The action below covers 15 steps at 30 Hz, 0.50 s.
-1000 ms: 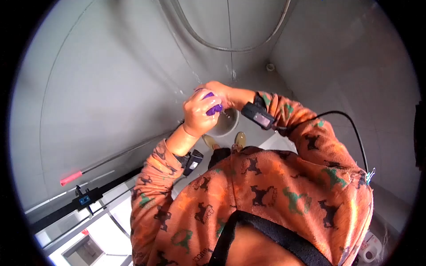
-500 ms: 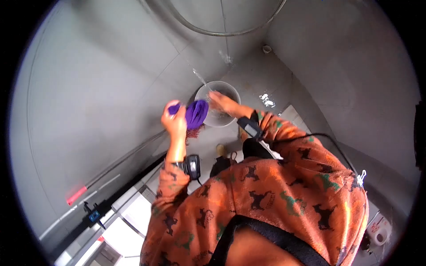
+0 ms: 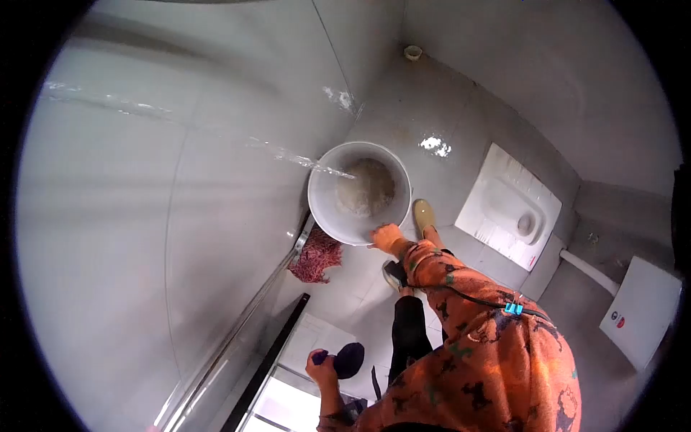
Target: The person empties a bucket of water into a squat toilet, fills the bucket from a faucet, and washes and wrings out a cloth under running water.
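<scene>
A large whitish bucket (image 3: 327,209) stands on the floor with cloudy water (image 3: 366,189) at its bottom. A thin stream of water (image 3: 309,161) runs into it from the left. My right hand (image 3: 389,238) is closed over the bucket's near rim. Away from the bucket, at lower centre, my left hand (image 3: 322,369) grips a bunched purple cloth (image 3: 349,360), part of it hanging out beside the fist. The cloth looks dark here, and its full shape is hidden.
A reddish mop head (image 3: 317,257) lies beside the bucket, its long handle (image 3: 237,331) slanting down left. A white squat toilet (image 3: 507,209) is set in the floor to the right, near a white cistern (image 3: 642,312). My shoe (image 3: 423,214) is close to the bucket.
My left hand has carried the purple cloth away from the bucket, down toward my side. My right hand has gone from inside the bucket to its rim. The view has shifted, showing the toilet.
</scene>
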Each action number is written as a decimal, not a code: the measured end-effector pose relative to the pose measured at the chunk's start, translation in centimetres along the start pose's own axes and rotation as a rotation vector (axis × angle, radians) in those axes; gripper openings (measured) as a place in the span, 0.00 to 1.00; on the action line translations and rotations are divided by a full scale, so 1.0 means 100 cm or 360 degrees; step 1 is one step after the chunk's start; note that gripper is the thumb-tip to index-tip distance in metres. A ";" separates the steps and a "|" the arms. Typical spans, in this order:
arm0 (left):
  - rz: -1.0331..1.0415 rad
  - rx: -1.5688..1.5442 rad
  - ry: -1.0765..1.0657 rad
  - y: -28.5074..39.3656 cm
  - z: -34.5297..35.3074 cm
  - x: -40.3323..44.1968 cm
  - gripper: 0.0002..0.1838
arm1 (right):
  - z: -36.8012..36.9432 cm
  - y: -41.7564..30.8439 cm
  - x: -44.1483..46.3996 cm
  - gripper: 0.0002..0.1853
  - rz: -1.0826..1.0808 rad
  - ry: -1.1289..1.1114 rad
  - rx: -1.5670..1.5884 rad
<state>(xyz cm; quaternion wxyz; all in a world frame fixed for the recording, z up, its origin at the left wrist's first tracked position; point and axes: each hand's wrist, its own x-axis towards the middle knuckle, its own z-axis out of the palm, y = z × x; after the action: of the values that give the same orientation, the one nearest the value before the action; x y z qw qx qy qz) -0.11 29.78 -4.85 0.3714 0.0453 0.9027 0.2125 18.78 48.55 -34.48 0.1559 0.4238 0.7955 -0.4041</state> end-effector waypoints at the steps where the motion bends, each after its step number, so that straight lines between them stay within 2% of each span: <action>1: -0.0002 0.0013 -0.0008 -0.004 -0.003 0.005 0.11 | -0.005 0.001 0.002 0.19 0.0012 -0.0004 0.0010; 3: 0.0393 0.0468 -0.0106 -0.007 -0.005 0.015 0.09 | -0.029 0.006 0.008 0.23 -0.0161 0.0063 -0.0179; 5: 0.0993 0.0690 -0.0321 0.034 0.003 0.016 0.09 | -0.080 0.008 0.009 0.26 -0.0043 0.0054 -0.0094; 6: 0.1002 0.0699 -0.0382 0.047 0.010 0.016 0.08 | -0.095 -0.002 0.002 0.26 -0.0035 0.0045 -0.0097; 9: 0.1011 0.0730 -0.0445 0.058 0.020 0.029 0.07 | -0.109 -0.030 -0.005 0.30 0.0287 0.0489 0.0351; 11: 0.0985 0.0737 -0.0474 0.065 0.028 0.028 0.08 | -0.114 -0.006 -0.008 0.31 0.0700 0.0320 0.0488; 12: 0.1009 0.0743 -0.0530 0.072 0.032 0.024 0.08 | -0.137 0.011 -0.020 0.32 0.0934 0.0356 0.0754; 13: 0.1032 0.0749 -0.0587 0.076 0.034 0.020 0.09 | -0.120 0.034 -0.023 0.33 0.0925 0.0750 0.1146; 15: 0.1039 0.0769 -0.0723 0.069 0.032 0.036 0.10 | -0.119 0.032 -0.044 0.33 0.1106 0.0704 0.1229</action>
<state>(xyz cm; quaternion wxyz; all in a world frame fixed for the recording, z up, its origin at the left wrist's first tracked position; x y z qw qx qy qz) -1.04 38.03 -6.36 0.4522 0.4578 0.7605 0.0866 25.07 56.33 -26.08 -0.0570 0.7617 0.4174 -0.4923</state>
